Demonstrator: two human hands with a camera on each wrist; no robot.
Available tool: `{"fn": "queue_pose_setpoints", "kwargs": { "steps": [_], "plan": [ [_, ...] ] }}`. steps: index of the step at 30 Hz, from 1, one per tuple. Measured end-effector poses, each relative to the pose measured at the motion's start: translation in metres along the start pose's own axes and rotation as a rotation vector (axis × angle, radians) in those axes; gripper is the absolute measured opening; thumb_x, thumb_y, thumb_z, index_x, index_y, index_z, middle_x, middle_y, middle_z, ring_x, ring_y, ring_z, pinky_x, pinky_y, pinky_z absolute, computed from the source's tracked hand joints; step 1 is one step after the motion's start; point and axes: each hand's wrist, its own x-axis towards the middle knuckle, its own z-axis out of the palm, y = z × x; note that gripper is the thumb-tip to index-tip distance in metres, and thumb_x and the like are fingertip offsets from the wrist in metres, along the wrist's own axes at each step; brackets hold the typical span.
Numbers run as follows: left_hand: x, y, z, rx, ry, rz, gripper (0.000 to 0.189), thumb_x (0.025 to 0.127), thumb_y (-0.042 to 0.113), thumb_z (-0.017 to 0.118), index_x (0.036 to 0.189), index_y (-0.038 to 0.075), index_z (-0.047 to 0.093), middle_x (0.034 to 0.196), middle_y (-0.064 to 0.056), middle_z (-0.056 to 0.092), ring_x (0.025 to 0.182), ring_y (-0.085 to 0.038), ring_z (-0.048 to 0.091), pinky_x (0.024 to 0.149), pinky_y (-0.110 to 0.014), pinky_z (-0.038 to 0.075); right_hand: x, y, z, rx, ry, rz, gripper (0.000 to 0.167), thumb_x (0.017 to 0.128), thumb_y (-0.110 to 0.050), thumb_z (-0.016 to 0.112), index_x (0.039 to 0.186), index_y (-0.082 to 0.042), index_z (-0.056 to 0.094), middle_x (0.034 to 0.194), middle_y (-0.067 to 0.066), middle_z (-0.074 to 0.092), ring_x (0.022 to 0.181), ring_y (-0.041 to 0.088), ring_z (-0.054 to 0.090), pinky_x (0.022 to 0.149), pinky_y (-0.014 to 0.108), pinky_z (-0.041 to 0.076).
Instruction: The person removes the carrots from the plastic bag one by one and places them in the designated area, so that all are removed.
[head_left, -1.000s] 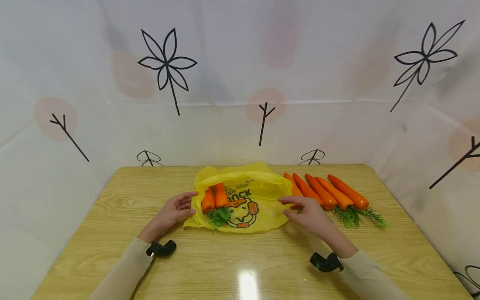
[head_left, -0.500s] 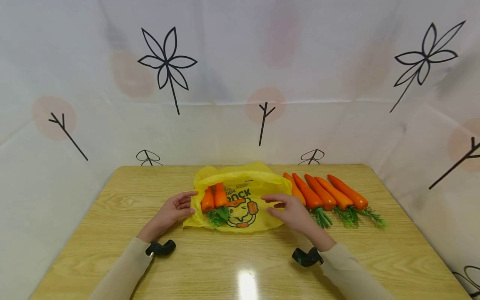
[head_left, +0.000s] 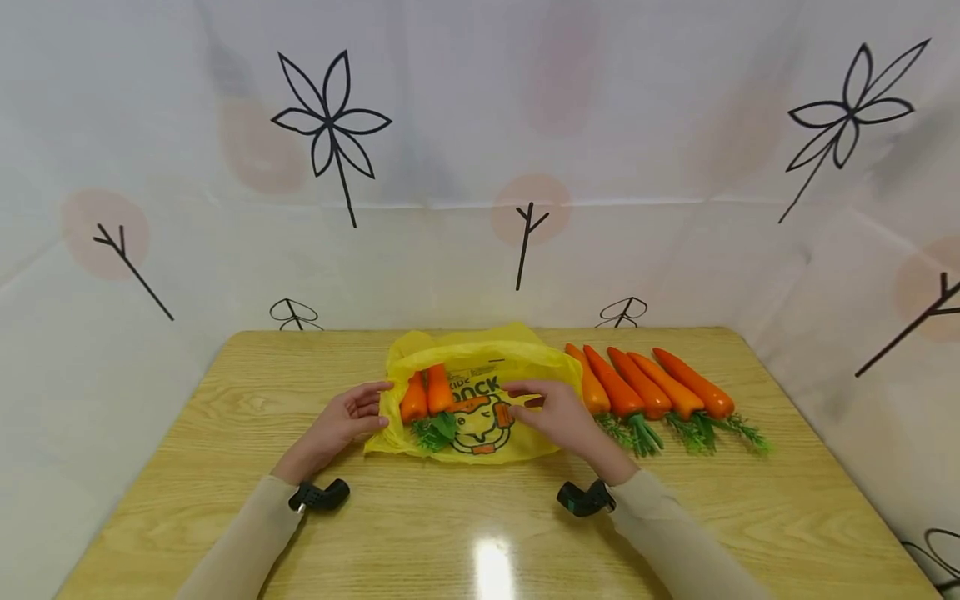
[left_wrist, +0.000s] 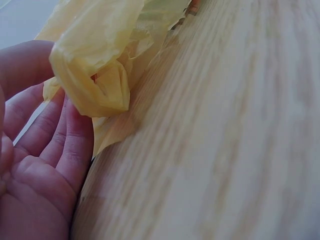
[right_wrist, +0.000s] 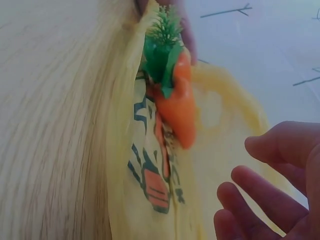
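Head view, and the left rim of the yellow bag [head_left: 495,336] is held, loosely it seems, between thumb and fingers of the left hand [head_left: 347,425], towards the far edge of the bench [head_left: 420,525]; two carrots [head_left: 439,390] are bagged on that side, their leafy tops [head_left: 437,432] turned to the bench's near edge! Over the bag's right part the right hand [head_left: 557,412] is poised empty, thumb and fingers parted, while five carrots [head_left: 639,384] are lined up just beside the bag, towards the bench's right edge. And the danger? No hold is taken on the bag's right rim, so the thin mouth could be folded inward if it were brushed by those spread fingers! If the left hold were slackened, that side could sag over the two carrots and the leafy tops could be snagged in it; the nearest loose carrot could be rolled, too, were the bag shoved sideways
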Motion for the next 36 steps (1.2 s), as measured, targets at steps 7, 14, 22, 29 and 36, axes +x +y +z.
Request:
{"fn": "queue_pose_setpoints", "kwargs": {
  "steps": [7, 14, 22, 29, 36],
  "plan": [
    [0.001, 0.001, 0.0, 0.011, 0.011, -0.002, 0.062, 0.093, 0.011, 0.072, 0.149, 0.006, 0.045, 0.14, -0.018, 0.043, 0.108, -0.019, 0.052, 0.087, -0.024, 0.049, 0.012, 0.0, 0.009, 0.08, -0.046, 0.047, 0.036, 0.094, -0.007, 0.069, 0.129, -0.003, 0.067, 0.13, 0.014, 0.063, 0.11, 0.03, 0.064, 0.085, 0.036, 0.055],
    [-0.001, 0.0, 0.0, 0.011, 0.002, 0.006, 0.061, 0.093, 0.011, 0.071, 0.149, 0.006, 0.045, 0.137, -0.018, 0.045, 0.106, -0.019, 0.054, 0.086, -0.025, 0.05, 0.025, -0.001, 0.021, 0.052, -0.087, 0.041, 0.036, 0.095, -0.009, 0.067, 0.131, -0.003, 0.065, 0.127, 0.014, 0.064, 0.114, 0.031, 0.061, 0.084, 0.036, 0.055],
    [0.0, 0.001, 0.001, 0.018, 0.003, 0.007, 0.061, 0.093, 0.011, 0.071, 0.148, 0.006, 0.045, 0.137, -0.018, 0.045, 0.105, -0.018, 0.053, 0.085, -0.024, 0.049, 0.04, -0.005, 0.037, 0.062, -0.146, 0.061, 0.036, 0.098, -0.015, 0.064, 0.133, -0.007, 0.064, 0.127, 0.012, 0.065, 0.109, 0.026, 0.062, 0.08, 0.037, 0.054],
    [-0.001, 0.003, 0.001, 0.015, -0.003, 0.008, 0.061, 0.093, 0.012, 0.071, 0.149, 0.007, 0.045, 0.141, -0.019, 0.043, 0.108, -0.018, 0.054, 0.087, -0.024, 0.049, 0.049, -0.008, 0.045, 0.088, -0.205, 0.08, 0.036, 0.1, -0.017, 0.062, 0.135, -0.008, 0.063, 0.133, 0.01, 0.062, 0.119, 0.027, 0.059, 0.094, 0.042, 0.05],
    [-0.001, 0.003, 0.0, 0.013, -0.01, 0.003, 0.062, 0.094, 0.012, 0.071, 0.149, 0.007, 0.044, 0.14, -0.018, 0.044, 0.107, -0.018, 0.053, 0.087, -0.024, 0.049, 0.056, -0.009, 0.051, 0.104, -0.27, 0.094, 0.038, 0.103, -0.015, 0.057, 0.14, -0.009, 0.058, 0.138, 0.009, 0.057, 0.124, 0.028, 0.055, 0.097, 0.043, 0.048]
  ]
}}
